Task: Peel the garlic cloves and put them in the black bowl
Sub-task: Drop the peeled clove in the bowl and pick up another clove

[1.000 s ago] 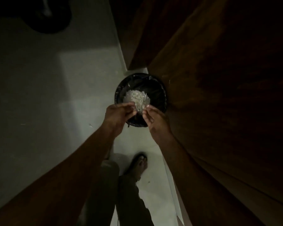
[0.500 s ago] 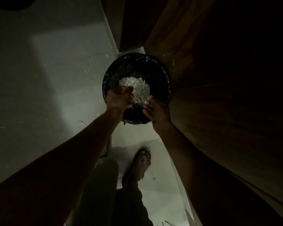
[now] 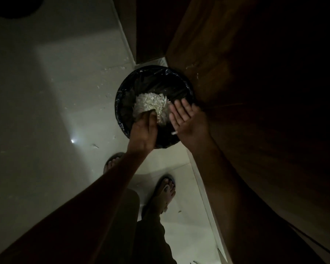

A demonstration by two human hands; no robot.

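Garlic peel (image 3: 151, 105), pale and shredded, heaped inside a round black bin (image 3: 161, 78) lined with a dark plastic bag. Heap lying toward the left and near part of the bin, directly under and ahead of both hands.

Left hand (image 3: 144, 130) reaching over the near rim, back of the hand upward, fingers (image 3: 151, 116) bent down and meeting the near edge of the heap. Fingertips hidden behind the hand and in the peel; cannot tell whether pinching some peel or only pressing on it.

Right hand (image 3: 187, 121) just beside, above the right part of the bin, palm turned toward the camera. Fingers (image 3: 179, 109) straight and close together, holding nothing, tips near the right edge of the heap. One small white scrap (image 3: 174, 133) seen at the heel of this palm, either stuck to it or falling; not clear which.

Bin standing on a pale floor (image 3: 55, 111), pushed against a corner of dark wooden cabinet (image 3: 255, 92) on the right. Small white scraps (image 3: 105, 69) scattered on the floor left of the bin. Two feet in sandals, right (image 3: 165, 191) and left (image 3: 112, 161), near the lower edge of the floor, below the bin. Scene very dim.
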